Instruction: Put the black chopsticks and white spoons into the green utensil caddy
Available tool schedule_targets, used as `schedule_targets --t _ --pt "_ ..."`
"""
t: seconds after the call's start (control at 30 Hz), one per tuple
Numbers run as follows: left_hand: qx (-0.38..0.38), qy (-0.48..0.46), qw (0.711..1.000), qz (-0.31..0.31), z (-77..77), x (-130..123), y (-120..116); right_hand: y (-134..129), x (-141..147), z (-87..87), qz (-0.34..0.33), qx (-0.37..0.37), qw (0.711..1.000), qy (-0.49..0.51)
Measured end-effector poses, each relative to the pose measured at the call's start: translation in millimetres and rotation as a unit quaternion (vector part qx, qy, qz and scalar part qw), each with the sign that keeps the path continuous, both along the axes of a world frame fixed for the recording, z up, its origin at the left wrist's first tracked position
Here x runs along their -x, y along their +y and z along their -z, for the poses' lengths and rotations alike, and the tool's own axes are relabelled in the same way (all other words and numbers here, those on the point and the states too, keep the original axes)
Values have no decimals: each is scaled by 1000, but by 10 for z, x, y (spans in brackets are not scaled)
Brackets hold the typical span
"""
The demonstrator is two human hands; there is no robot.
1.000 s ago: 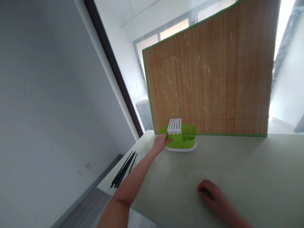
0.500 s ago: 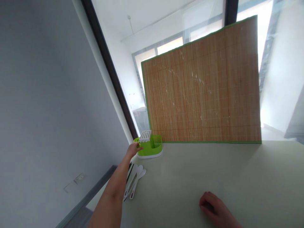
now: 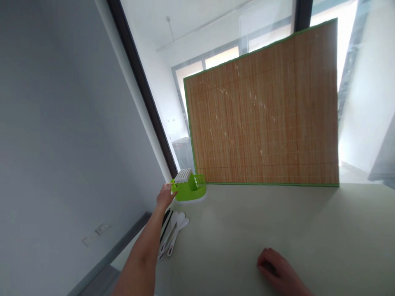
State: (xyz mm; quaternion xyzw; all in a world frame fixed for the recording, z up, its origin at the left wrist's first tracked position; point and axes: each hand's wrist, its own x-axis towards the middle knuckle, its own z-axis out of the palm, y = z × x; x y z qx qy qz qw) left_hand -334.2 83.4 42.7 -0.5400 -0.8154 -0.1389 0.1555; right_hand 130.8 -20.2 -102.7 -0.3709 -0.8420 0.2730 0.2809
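At the far left corner of the white table stands a green utensil caddy (image 3: 189,192) with a white base and a white slotted top. My left hand (image 3: 166,195) grips its left end, thumb on the front wall and the other fingers largely hidden. Below my left forearm's right side lie white spoons (image 3: 180,228), side by side with black chopsticks (image 3: 167,224) partly covered by the arm. My right hand (image 3: 273,265) rests loosely curled on the table near the front edge of view, with nothing visible in it.
A bamboo mat (image 3: 265,111) with green edging stands upright against the glass behind the table (image 3: 247,222). A grey wall (image 3: 77,123) runs along the left, with a dark window frame post (image 3: 145,90) beside it.
The caddy has shifted a little to the left along with my left hand. My right hand stays nearly in place, still curled.
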Motion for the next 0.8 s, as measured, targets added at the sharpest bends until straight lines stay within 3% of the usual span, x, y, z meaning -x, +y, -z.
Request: schedule_targets --t 0.07,0.13,0.2,0.3,0.4,0.5,0.8 --pt "-43 12 999 -19 17 -213 -156 -10 -3 -20 -1 0 1000 1" --pt "-99 26 995 4 122 -561 -377 -18 -1 -42 -2 3 1000 -3" --pt "-113 24 989 89 333 -1010 -660 -20 1 -55 0 8 1000 -7" --pt "-63 -18 968 244 765 -1700 -1106 -16 -7 -43 -6 11 1000 -4" --pt "-39 -88 955 281 1114 -2183 -1399 -8 -31 -13 -15 12 1000 4" --pt "-33 -145 954 262 1231 -2373 -1483 -6 -60 1 -20 13 1000 1" --pt "-17 -113 966 233 1147 -2411 -1513 -10 -96 -4 -32 8 999 4"
